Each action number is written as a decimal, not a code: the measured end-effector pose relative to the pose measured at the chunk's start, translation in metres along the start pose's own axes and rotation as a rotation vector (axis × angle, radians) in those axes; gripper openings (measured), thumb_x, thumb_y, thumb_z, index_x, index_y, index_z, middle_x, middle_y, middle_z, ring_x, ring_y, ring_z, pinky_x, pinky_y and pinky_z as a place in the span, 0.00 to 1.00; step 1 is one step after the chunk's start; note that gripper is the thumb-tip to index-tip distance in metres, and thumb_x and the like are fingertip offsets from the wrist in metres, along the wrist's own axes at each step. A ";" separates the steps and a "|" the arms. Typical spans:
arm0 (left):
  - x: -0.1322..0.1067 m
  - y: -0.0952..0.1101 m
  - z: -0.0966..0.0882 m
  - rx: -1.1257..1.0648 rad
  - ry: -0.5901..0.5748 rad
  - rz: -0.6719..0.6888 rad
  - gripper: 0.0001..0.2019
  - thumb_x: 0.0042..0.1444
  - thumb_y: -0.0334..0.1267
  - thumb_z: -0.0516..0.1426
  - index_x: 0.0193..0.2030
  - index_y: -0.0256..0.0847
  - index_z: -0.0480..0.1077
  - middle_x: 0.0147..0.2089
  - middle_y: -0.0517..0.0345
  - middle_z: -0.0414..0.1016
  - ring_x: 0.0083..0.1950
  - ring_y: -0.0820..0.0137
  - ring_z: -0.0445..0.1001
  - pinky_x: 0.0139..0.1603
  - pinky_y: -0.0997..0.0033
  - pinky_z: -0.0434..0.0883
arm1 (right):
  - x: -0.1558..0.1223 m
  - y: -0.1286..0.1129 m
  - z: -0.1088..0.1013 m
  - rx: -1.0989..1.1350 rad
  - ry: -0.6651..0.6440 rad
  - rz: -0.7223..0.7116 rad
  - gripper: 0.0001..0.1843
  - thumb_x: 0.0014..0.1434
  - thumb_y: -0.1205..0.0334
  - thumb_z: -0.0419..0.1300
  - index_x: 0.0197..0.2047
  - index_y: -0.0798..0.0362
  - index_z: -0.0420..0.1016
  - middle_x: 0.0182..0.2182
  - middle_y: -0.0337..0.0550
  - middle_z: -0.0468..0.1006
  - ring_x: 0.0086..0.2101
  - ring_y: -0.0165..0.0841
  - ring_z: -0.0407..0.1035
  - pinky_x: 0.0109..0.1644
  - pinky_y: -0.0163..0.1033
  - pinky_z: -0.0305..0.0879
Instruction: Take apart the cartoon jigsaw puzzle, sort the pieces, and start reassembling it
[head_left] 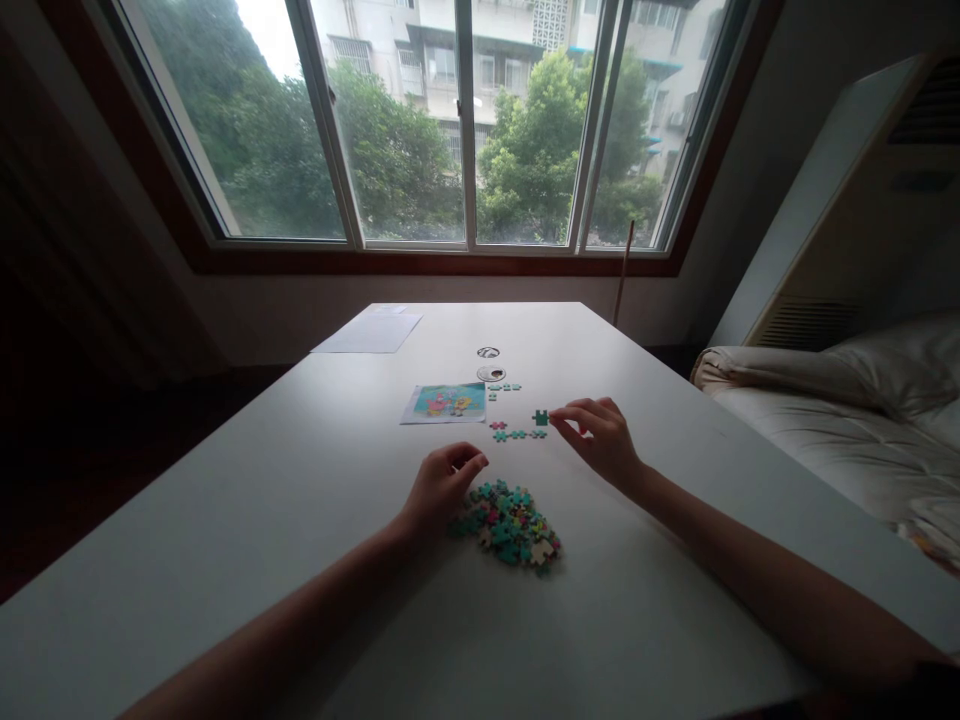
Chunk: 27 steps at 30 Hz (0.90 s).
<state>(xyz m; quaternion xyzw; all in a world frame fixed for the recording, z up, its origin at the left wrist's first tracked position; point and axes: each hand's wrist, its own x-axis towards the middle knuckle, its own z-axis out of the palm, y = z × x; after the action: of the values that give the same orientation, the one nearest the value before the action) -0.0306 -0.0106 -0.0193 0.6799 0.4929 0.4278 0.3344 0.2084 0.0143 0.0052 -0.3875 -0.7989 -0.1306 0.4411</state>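
Note:
My right hand (600,435) pinches a dark green jigsaw puzzle piece (541,418) between thumb and fingertips, raised slightly over the white table. Just left of it lie several loose teal and pink puzzle pieces (517,435) in a short row, with a few more teal pieces (506,387) farther back. My left hand (442,485) is curled at the left edge of a mixed pile of puzzle pieces (514,525). Its thumb and fingers are closed together; whether anything small sits between them is hidden. A colourful reference picture (450,402) lies flat beyond my left hand.
Two round black-and-white items (491,374) lie behind the pieces on the white table (300,520). Sheets of paper (367,330) rest at the far left corner. A thin stick (624,270) leans by the window. A cushioned seat (832,410) stands to the right.

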 end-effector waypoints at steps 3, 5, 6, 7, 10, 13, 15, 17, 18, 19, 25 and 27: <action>0.001 -0.001 0.000 -0.004 -0.005 -0.005 0.13 0.49 0.43 0.53 0.26 0.35 0.71 0.23 0.60 0.68 0.25 0.73 0.64 0.25 0.77 0.61 | 0.012 0.004 0.011 0.008 -0.109 0.050 0.08 0.56 0.59 0.54 0.33 0.51 0.74 0.29 0.38 0.76 0.22 0.23 0.63 0.38 0.35 0.55; 0.001 -0.002 0.000 -0.001 -0.004 -0.001 0.13 0.49 0.43 0.53 0.27 0.35 0.71 0.23 0.60 0.67 0.25 0.73 0.63 0.25 0.77 0.61 | 0.022 0.011 0.023 0.020 -0.228 0.128 0.09 0.56 0.59 0.54 0.34 0.51 0.74 0.29 0.37 0.76 0.23 0.25 0.64 0.36 0.34 0.56; 0.001 -0.002 0.000 -0.001 -0.003 0.001 0.13 0.49 0.43 0.53 0.26 0.35 0.70 0.23 0.60 0.67 0.25 0.74 0.63 0.25 0.77 0.61 | 0.027 0.014 0.030 0.027 -0.294 0.180 0.09 0.56 0.59 0.54 0.34 0.51 0.74 0.29 0.38 0.76 0.24 0.25 0.65 0.35 0.33 0.57; 0.001 -0.003 0.000 -0.004 -0.004 0.003 0.13 0.49 0.43 0.53 0.26 0.35 0.70 0.23 0.60 0.67 0.25 0.74 0.63 0.25 0.77 0.61 | 0.032 0.019 0.038 0.033 -0.359 0.235 0.09 0.55 0.58 0.55 0.34 0.50 0.74 0.29 0.38 0.76 0.26 0.26 0.66 0.34 0.32 0.58; 0.002 -0.002 -0.001 -0.015 -0.007 0.002 0.13 0.49 0.43 0.53 0.26 0.35 0.70 0.23 0.60 0.67 0.25 0.74 0.63 0.26 0.77 0.61 | 0.045 0.032 0.062 0.028 -0.470 0.353 0.09 0.53 0.57 0.55 0.33 0.50 0.75 0.28 0.38 0.76 0.28 0.27 0.67 0.32 0.31 0.59; 0.003 -0.002 -0.002 -0.022 -0.005 -0.008 0.13 0.49 0.44 0.53 0.27 0.35 0.70 0.23 0.60 0.68 0.25 0.73 0.63 0.26 0.77 0.62 | 0.054 0.042 0.084 0.010 -0.491 0.397 0.10 0.53 0.57 0.55 0.34 0.51 0.76 0.28 0.39 0.76 0.29 0.28 0.69 0.33 0.31 0.60; 0.003 -0.003 -0.003 -0.019 -0.002 -0.009 0.13 0.49 0.44 0.53 0.27 0.35 0.70 0.23 0.60 0.67 0.25 0.74 0.63 0.25 0.77 0.61 | 0.057 0.046 0.094 -0.001 -0.514 0.417 0.10 0.52 0.57 0.56 0.33 0.51 0.76 0.29 0.40 0.77 0.30 0.29 0.69 0.34 0.32 0.61; 0.003 -0.003 -0.003 -0.010 0.000 -0.003 0.13 0.49 0.44 0.53 0.27 0.34 0.70 0.23 0.60 0.67 0.24 0.74 0.63 0.25 0.77 0.61 | 0.060 0.047 0.102 -0.009 -0.539 0.427 0.08 0.51 0.58 0.58 0.31 0.51 0.76 0.29 0.40 0.77 0.30 0.30 0.69 0.34 0.32 0.61; 0.003 -0.004 -0.004 -0.005 -0.001 -0.001 0.13 0.49 0.44 0.53 0.27 0.35 0.70 0.23 0.60 0.67 0.24 0.74 0.63 0.25 0.77 0.61 | 0.060 0.047 0.105 -0.012 -0.548 0.429 0.08 0.51 0.58 0.58 0.31 0.51 0.76 0.29 0.40 0.77 0.31 0.30 0.69 0.34 0.32 0.61; 0.004 -0.004 -0.004 -0.001 0.000 0.002 0.13 0.49 0.44 0.53 0.26 0.35 0.71 0.23 0.60 0.67 0.25 0.74 0.63 0.25 0.77 0.61 | 0.061 0.046 0.107 -0.016 -0.552 0.429 0.08 0.51 0.59 0.57 0.32 0.51 0.76 0.30 0.41 0.77 0.31 0.30 0.69 0.35 0.32 0.61; 0.004 -0.005 -0.005 0.012 0.000 0.000 0.13 0.49 0.44 0.53 0.27 0.35 0.71 0.24 0.59 0.69 0.26 0.72 0.65 0.27 0.76 0.62 | 0.062 0.035 0.118 -0.025 -0.563 0.406 0.10 0.53 0.58 0.55 0.35 0.49 0.76 0.33 0.39 0.77 0.34 0.30 0.69 0.38 0.32 0.60; 0.004 -0.004 -0.004 0.013 -0.001 -0.003 0.13 0.49 0.43 0.53 0.27 0.35 0.71 0.23 0.59 0.68 0.26 0.72 0.64 0.27 0.76 0.62 | 0.062 0.034 0.120 -0.032 -0.562 0.407 0.10 0.53 0.58 0.55 0.35 0.49 0.76 0.34 0.40 0.77 0.34 0.30 0.69 0.38 0.32 0.61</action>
<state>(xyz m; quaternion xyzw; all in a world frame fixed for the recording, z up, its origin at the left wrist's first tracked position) -0.0357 -0.0054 -0.0200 0.6816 0.4964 0.4237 0.3307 0.1414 0.1342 -0.0182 -0.5666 -0.7933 0.0597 0.2146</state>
